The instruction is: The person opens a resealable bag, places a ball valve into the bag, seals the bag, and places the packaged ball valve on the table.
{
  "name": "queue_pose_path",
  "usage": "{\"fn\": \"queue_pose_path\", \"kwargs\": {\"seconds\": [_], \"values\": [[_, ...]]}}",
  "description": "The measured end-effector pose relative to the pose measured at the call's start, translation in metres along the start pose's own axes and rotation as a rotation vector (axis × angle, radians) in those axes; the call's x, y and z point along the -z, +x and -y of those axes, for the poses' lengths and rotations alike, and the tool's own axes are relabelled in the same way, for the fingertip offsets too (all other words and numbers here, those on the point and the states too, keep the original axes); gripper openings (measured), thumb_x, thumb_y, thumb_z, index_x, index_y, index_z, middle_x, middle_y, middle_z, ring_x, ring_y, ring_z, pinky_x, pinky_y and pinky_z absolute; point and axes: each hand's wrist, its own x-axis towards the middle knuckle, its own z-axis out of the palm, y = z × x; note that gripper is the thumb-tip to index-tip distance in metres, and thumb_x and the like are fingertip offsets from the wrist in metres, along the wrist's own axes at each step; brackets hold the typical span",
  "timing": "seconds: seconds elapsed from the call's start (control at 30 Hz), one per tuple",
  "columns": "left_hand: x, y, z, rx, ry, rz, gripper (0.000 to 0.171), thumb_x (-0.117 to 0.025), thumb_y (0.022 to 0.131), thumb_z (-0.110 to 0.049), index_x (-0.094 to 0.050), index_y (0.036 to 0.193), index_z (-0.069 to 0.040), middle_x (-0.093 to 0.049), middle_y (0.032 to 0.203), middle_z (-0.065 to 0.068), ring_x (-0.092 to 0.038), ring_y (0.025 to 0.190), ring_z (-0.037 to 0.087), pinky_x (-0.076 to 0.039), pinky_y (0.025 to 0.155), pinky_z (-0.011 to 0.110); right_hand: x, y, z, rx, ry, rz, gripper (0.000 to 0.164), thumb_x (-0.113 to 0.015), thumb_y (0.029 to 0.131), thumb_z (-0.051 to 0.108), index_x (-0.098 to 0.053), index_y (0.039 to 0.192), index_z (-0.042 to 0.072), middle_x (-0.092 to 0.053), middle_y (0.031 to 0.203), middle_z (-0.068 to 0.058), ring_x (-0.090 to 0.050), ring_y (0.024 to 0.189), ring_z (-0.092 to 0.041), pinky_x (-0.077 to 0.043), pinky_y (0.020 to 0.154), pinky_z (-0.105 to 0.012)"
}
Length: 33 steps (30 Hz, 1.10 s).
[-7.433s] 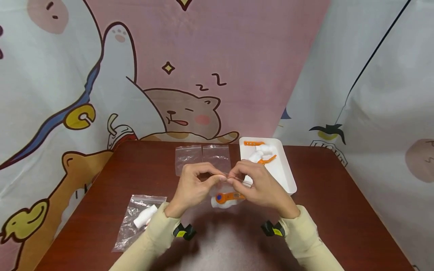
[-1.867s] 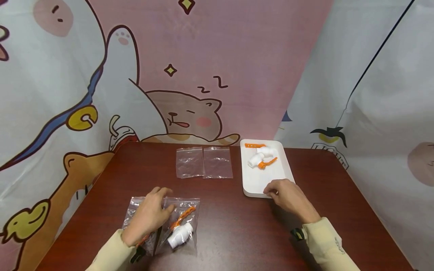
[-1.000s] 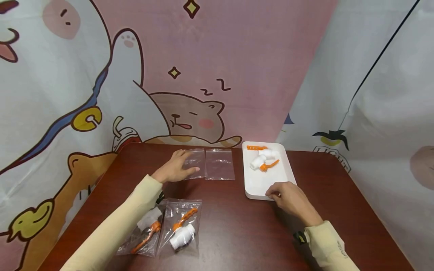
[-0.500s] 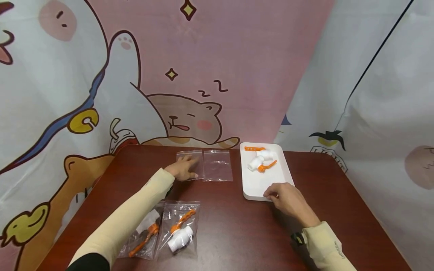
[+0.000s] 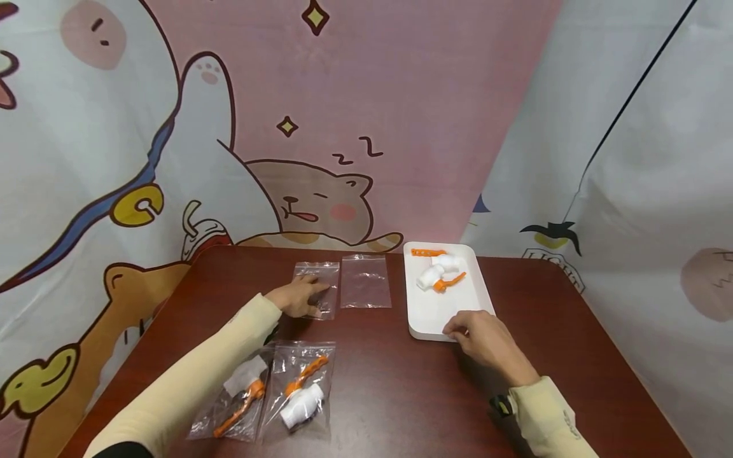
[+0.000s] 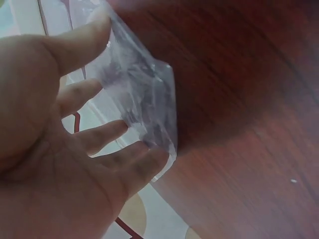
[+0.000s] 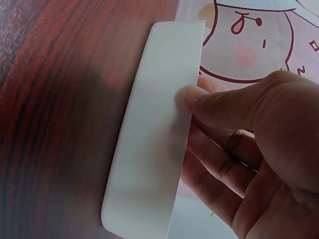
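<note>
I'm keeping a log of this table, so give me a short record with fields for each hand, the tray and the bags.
Left hand: fingers spread, touching the left flat zip bag
Right hand: pinches the near rim of the white tray
Tray contents: white plastic fittings and two orange levers, toward the far end
Right flat zip bag: untouched, between the left one and the tray
Filled zip bags: two, near left, holding white and orange parts
Surface: reddish-brown table

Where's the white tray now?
In the head view, the white tray is right of centre on the table, beside a flat clear bag, its near rim pinched by the right hand.
</note>
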Motion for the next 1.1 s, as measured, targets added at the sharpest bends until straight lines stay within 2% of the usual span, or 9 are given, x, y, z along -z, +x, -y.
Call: {"fn": "queue_pose_path", "kwargs": {"seconds": [0.17, 0.3, 0.47, 0.57, 0.67, 0.73, 0.9, 1.0, 1.1], "values": [[0.001, -0.006, 0.004, -0.022, -0.023, -0.006, 0.073, -0.079, 0.090, -0.026, -0.046, 0.154, -0.010, -0.030, 0.163, 0.030, -0.024, 0.152, 0.052, -0.032, 0.120, 0.062, 0.000, 0.001, 0.000, -0.003, -0.006, 0.000, 0.018, -0.078, 0.083, 0.003, -0.080, 0.085, 0.021, -0.074, 0.083, 0.012, -0.065, 0.077, -0.008, -0.051, 0.067, -0.034], [0.009, -0.005, 0.011, -0.013, -0.085, -0.063, 0.069, -0.081, 0.090, -0.028, -0.053, 0.149, -0.007, -0.038, 0.159, 0.028, -0.029, 0.149, 0.052, -0.030, 0.120, 0.064, 0.000, 0.002, 0.000, -0.004, -0.001, 0.007, 0.018, -0.078, 0.083, 0.003, -0.080, 0.085, 0.021, -0.074, 0.083, 0.012, -0.063, 0.076, -0.007, -0.051, 0.067, -0.033], [0.020, 0.007, 0.026, 0.150, -0.245, -0.239, 0.060, -0.072, 0.096, -0.034, -0.057, 0.140, 0.005, -0.055, 0.143, 0.029, -0.051, 0.134, 0.048, -0.045, 0.109, 0.060, 0.001, 0.002, 0.001, -0.017, 0.003, 0.020, 0.018, -0.078, 0.084, 0.003, -0.080, 0.086, 0.021, -0.074, 0.083, 0.011, -0.061, 0.075, -0.006, -0.050, 0.066, -0.032], [0.023, 0.015, 0.034, 0.260, -0.330, -0.326, 0.049, -0.068, 0.098, -0.033, -0.064, 0.125, 0.007, -0.067, 0.121, 0.024, -0.066, 0.107, 0.036, -0.056, 0.091, 0.049, 0.001, 0.001, 0.000, -0.026, 0.004, 0.025, 0.018, -0.078, 0.084, 0.003, -0.080, 0.086, 0.021, -0.074, 0.083, 0.011, -0.061, 0.074, -0.005, -0.050, 0.066, -0.031], [0.025, 0.021, 0.039, 0.366, -0.390, -0.341, 0.042, -0.067, 0.097, -0.034, -0.067, 0.108, 0.006, -0.064, 0.097, 0.014, -0.059, 0.081, 0.025, -0.052, 0.070, 0.038, 0.000, 0.000, 0.000, -0.032, 0.006, 0.026, 0.018, -0.078, 0.084, 0.003, -0.080, 0.086, 0.021, -0.074, 0.083, 0.011, -0.062, 0.074, -0.005, -0.050, 0.066, -0.031], [0.024, 0.026, 0.042, 0.426, -0.408, -0.338, 0.044, -0.067, 0.097, -0.037, -0.066, 0.105, 0.006, -0.060, 0.092, 0.012, -0.054, 0.075, 0.022, -0.048, 0.063, 0.034, 0.000, 0.001, 0.000, -0.036, 0.010, 0.029, 0.018, -0.078, 0.084, 0.003, -0.080, 0.087, 0.021, -0.074, 0.083, 0.011, -0.062, 0.075, -0.005, -0.050, 0.066, -0.031], [0.022, 0.036, 0.047, 0.541, -0.418, -0.311, 0.059, -0.065, 0.097, -0.044, -0.062, 0.125, 0.008, -0.066, 0.117, 0.025, -0.063, 0.095, 0.031, -0.057, 0.082, 0.046, 0.001, 0.001, 0.001, -0.048, 0.015, 0.037, 0.018, -0.078, 0.085, 0.003, -0.081, 0.087, 0.021, -0.074, 0.083, 0.011, -0.062, 0.075, -0.006, -0.050, 0.067, -0.032], [0.021, 0.041, 0.047, 0.588, -0.392, -0.283, 0.064, -0.064, 0.097, -0.047, -0.061, 0.132, 0.007, -0.064, 0.130, 0.028, -0.064, 0.113, 0.038, -0.054, 0.098, 0.052, 0.001, 0.001, 0.002, -0.052, 0.014, 0.043, 0.017, -0.078, 0.085, 0.004, -0.080, 0.087, 0.021, -0.074, 0.084, 0.010, -0.062, 0.075, -0.006, -0.050, 0.068, -0.032], [0.020, 0.047, 0.046, 0.619, -0.340, -0.262, 0.064, -0.065, 0.097, -0.047, -0.061, 0.133, 0.006, -0.063, 0.133, 0.029, -0.064, 0.120, 0.042, -0.053, 0.102, 0.054, 0.001, 0.002, 0.002, -0.052, 0.013, 0.043, 0.017, -0.078, 0.085, 0.003, -0.080, 0.087, 0.020, -0.074, 0.084, 0.010, -0.062, 0.076, -0.006, -0.051, 0.068, -0.033]]}}
